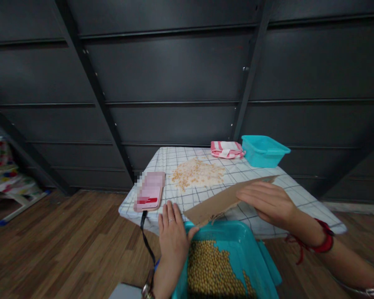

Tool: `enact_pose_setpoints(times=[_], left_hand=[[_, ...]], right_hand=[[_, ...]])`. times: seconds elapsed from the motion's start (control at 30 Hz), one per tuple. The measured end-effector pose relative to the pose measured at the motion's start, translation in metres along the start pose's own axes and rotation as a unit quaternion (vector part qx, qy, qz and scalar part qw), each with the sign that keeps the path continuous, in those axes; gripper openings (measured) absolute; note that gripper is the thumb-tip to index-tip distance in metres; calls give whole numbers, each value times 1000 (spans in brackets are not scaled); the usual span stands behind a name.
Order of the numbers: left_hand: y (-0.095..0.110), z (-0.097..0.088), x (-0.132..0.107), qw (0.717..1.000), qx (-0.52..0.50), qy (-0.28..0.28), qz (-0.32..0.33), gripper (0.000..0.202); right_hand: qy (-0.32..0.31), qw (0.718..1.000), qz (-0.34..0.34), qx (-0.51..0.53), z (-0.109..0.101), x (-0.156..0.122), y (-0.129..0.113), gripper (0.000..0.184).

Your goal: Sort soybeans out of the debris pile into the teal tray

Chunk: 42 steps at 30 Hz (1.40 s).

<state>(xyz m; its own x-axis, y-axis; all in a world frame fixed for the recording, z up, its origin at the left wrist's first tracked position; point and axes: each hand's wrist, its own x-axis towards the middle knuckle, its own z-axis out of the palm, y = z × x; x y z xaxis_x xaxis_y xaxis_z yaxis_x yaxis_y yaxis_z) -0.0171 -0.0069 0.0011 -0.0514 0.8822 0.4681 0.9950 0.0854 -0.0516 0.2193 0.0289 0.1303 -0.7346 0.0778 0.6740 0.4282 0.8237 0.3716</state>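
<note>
My right hand point(268, 203) grips a long torn strip of brown cardboard point(218, 202), slanting low over the tabletop. Its near end reaches the rim of a turquoise plastic tub point(237, 228). Many round yellowish-green beans point(210, 270) lie inside that tub, heaped toward its left side. With fingers stretched out, my left hand point(173, 236) rests at the table's front edge by the tub's left rim, the thumb close to the cardboard's end. Beyond the cardboard, white grains mixed with orange-yellow bits form a spread-out pile point(198, 174) on the checked cloth point(174, 153).
A pink phone point(152, 187) lies at the table's left, a black strap point(147, 238) hanging below it. A folded pink-and-white striped cloth point(227, 150) and a second turquoise tub point(263, 153) stand at the back right. A dark panelled wall point(171, 70) rises behind the table.
</note>
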Motion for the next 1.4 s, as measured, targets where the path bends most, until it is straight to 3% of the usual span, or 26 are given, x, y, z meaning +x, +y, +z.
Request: enact_pose_setpoints(times=[0.6, 0.83, 1.4], left_hand=[[-1, 5, -1, 1000, -27, -1, -14, 80], [-1, 5, -1, 1000, -7, 12, 2, 83], [1, -2, 1, 1000, -3, -14, 1, 79]], right_hand=[[1, 999, 39, -4, -15, -14, 6, 38], [2, 1000, 18, -20, -8, -8, 4, 34], [10, 999, 28, 21, -26, -13, 7, 38]])
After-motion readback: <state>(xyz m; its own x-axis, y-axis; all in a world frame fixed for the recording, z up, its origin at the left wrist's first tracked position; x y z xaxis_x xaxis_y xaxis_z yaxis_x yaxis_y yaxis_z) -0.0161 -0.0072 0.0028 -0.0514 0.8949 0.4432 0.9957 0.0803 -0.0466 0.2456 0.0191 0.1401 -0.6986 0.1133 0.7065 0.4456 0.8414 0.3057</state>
